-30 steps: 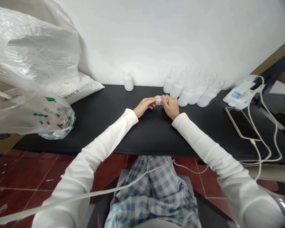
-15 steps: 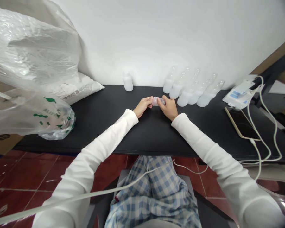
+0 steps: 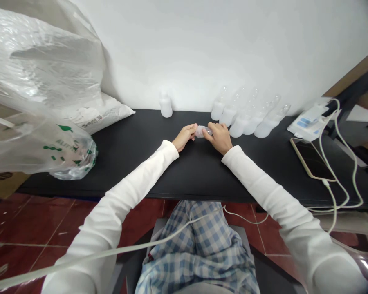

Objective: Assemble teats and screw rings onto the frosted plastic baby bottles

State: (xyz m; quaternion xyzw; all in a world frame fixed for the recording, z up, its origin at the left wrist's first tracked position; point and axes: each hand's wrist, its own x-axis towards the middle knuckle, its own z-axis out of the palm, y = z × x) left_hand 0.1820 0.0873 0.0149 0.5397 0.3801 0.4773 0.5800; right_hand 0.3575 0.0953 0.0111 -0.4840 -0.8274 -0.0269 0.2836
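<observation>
A small translucent bottle (image 3: 200,131) lies sideways between my two hands, above the black table. My left hand (image 3: 185,137) is closed on its left end. The fingers of my right hand (image 3: 219,137) wrap round its clear right end. A lone whitish bottle without a clear top (image 3: 166,106) stands by the wall, up and to the left of my hands. Several whitish bottles with clear tops (image 3: 241,122) stand close together to the right of my right hand.
Large plastic bags (image 3: 70,151) fill the left end of the black table (image 3: 199,179). At the right are a phone (image 3: 313,159) with a white cable (image 3: 333,200) and a white box (image 3: 308,121). Another cable (image 3: 141,246) crosses over my lap.
The fingers of my right hand have shifted slightly around the bottle's clear end. My left hand has stayed almost still.
</observation>
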